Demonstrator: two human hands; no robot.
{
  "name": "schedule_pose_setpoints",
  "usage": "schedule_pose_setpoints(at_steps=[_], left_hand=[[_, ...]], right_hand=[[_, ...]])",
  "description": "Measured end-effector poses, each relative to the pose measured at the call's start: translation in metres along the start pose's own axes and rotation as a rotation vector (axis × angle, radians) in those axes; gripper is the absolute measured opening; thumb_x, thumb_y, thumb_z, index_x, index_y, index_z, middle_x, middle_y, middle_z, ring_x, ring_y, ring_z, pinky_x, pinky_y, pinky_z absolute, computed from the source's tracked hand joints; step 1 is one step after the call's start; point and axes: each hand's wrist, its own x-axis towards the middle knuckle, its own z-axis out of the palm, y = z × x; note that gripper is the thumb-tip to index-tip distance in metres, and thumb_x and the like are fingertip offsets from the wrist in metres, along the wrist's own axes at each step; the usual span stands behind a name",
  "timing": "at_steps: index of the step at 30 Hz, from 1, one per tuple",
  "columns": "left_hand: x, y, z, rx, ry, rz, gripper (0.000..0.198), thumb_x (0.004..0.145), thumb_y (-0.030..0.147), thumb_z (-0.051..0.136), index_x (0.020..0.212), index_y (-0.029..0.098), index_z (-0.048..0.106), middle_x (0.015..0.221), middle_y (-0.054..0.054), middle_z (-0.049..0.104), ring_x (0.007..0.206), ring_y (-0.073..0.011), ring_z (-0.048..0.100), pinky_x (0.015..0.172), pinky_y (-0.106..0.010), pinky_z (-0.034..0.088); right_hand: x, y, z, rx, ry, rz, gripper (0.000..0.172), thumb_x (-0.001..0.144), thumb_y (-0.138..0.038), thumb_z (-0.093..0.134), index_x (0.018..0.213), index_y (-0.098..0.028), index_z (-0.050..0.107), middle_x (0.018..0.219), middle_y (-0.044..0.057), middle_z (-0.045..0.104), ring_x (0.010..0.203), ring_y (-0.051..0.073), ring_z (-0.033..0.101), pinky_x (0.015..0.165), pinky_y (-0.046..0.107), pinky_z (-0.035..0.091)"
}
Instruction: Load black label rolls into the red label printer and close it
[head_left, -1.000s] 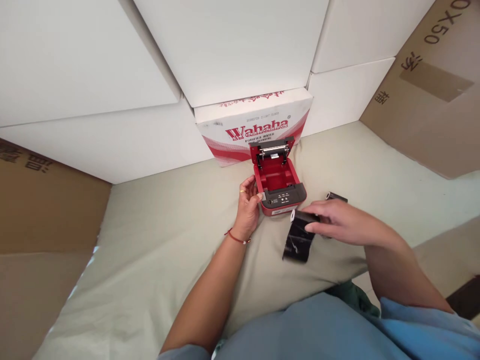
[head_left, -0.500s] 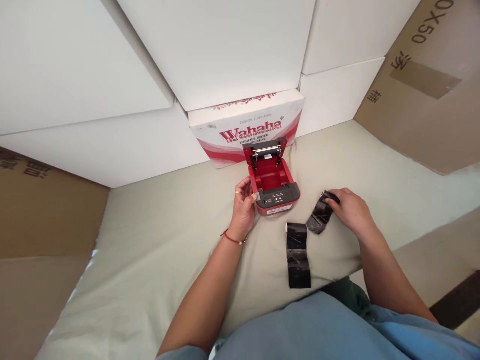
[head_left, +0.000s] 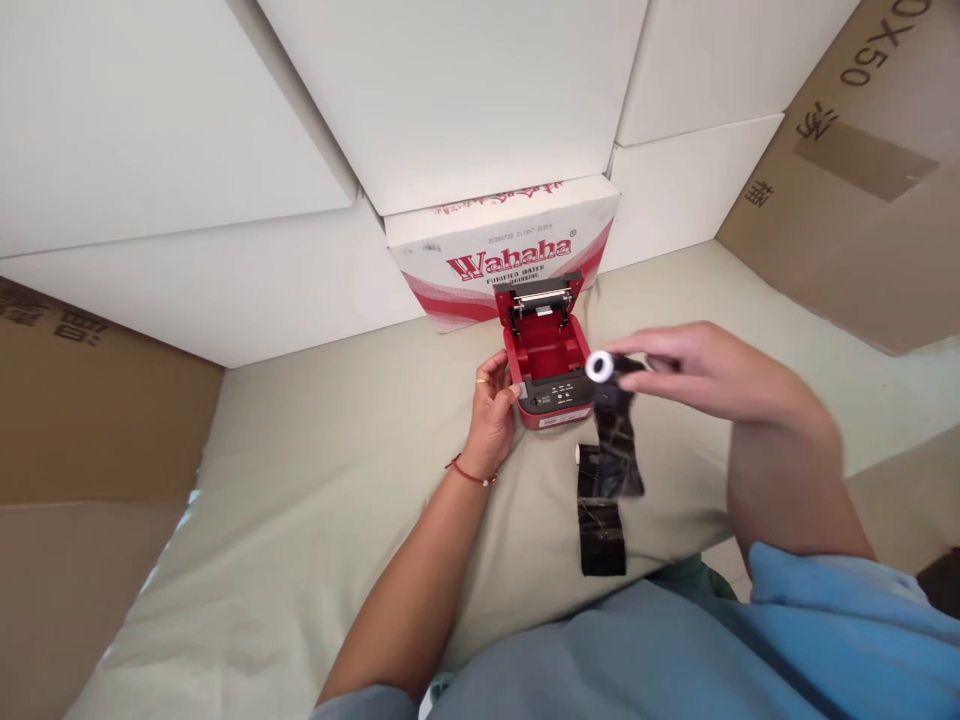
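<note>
A small red and black label printer [head_left: 551, 395] stands on the cloth with its lid [head_left: 538, 298] raised and its red inside bare. My left hand [head_left: 493, 410] grips the printer's left side, thumb at the grey catch near the front corner. Above the cloth, just right of the printer, my right hand [head_left: 694, 370] pinches a black ribbon roll [head_left: 616, 440] with a white core; its loose strip dangles down. Below it, a second black ribbon roll [head_left: 602, 535] lies partly unrolled on the cloth, its upper part overlapped by the hanging strip.
Behind the printer stands a white and red Wahaha carton [head_left: 502, 245], against a wall of large white boxes [head_left: 450, 100]. Brown cardboard boxes flank the pale green cloth [head_left: 315, 500] on the left [head_left: 90, 430] and right [head_left: 847, 230].
My right hand has lifted the black ribbon roll off the cloth and moved it left, up beside the printer. My left hand keeps its hold on the printer.
</note>
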Motion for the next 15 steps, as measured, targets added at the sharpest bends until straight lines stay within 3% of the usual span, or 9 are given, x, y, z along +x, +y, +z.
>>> schedule_pose_setpoints(at_steps=[1,2,4,6,9,15], left_hand=[[0.000,0.000,0.000,-0.002,-0.001,0.001,0.057,0.078,0.039,0.088,0.128,0.029,0.063,0.149,-0.008,0.065,0.142,-0.0264,0.061,0.124,-0.047,0.047],[0.000,0.001,0.001,0.000,-0.003,0.007,0.057,0.078,0.039,0.088,0.128,0.029,0.063,0.148,-0.008,0.066,0.143,-0.0268,0.061,0.125,-0.047,0.046],[-0.001,0.001,0.001,0.013,-0.003,0.026,0.057,0.078,0.042,0.088,0.127,0.028,0.063,0.146,-0.008,0.067,0.143,-0.0279,0.061,0.125,-0.049,0.046],[-0.001,0.002,0.001,0.030,-0.012,0.031,0.058,0.079,0.044,0.088,0.129,0.028,0.062,0.145,-0.009,0.067,0.143,-0.0291,0.061,0.125,-0.050,0.045],[-0.001,0.003,0.002,0.039,-0.024,0.018,0.059,0.080,0.044,0.087,0.130,0.028,0.061,0.147,-0.009,0.065,0.145,-0.0295,0.059,0.126,-0.050,0.044],[-0.003,0.006,0.006,-0.020,0.008,0.000,0.060,0.076,0.040,0.090,0.128,0.027,0.063,0.145,-0.008,0.066,0.142,-0.0279,0.060,0.124,-0.046,0.045]], right_hand=[[0.019,-0.004,0.014,0.010,-0.073,-0.023,0.044,0.100,-0.053,0.066,0.134,-0.031,0.081,0.105,0.001,0.086,0.077,0.020,0.076,0.074,0.033,0.059],[0.036,-0.008,0.028,-0.028,-0.066,-0.020,0.040,0.101,-0.040,0.065,0.136,-0.028,0.079,0.116,0.002,0.086,0.085,0.021,0.078,0.082,0.034,0.059],[0.064,-0.013,0.053,-0.201,-0.076,0.017,0.039,0.100,-0.027,0.064,0.136,-0.027,0.078,0.128,0.005,0.084,0.105,0.027,0.079,0.091,0.038,0.058],[0.082,-0.016,0.071,-0.363,-0.105,0.059,0.038,0.099,-0.024,0.064,0.135,-0.027,0.078,0.131,0.008,0.083,0.115,0.032,0.077,0.092,0.041,0.058],[0.095,-0.017,0.084,-0.484,-0.152,0.085,0.040,0.100,-0.022,0.062,0.136,-0.027,0.077,0.129,0.011,0.083,0.113,0.036,0.078,0.085,0.043,0.058],[0.109,-0.011,0.092,-0.504,-0.156,0.077,0.037,0.098,-0.019,0.062,0.131,-0.025,0.078,0.124,0.012,0.083,0.113,0.037,0.078,0.085,0.043,0.058]])
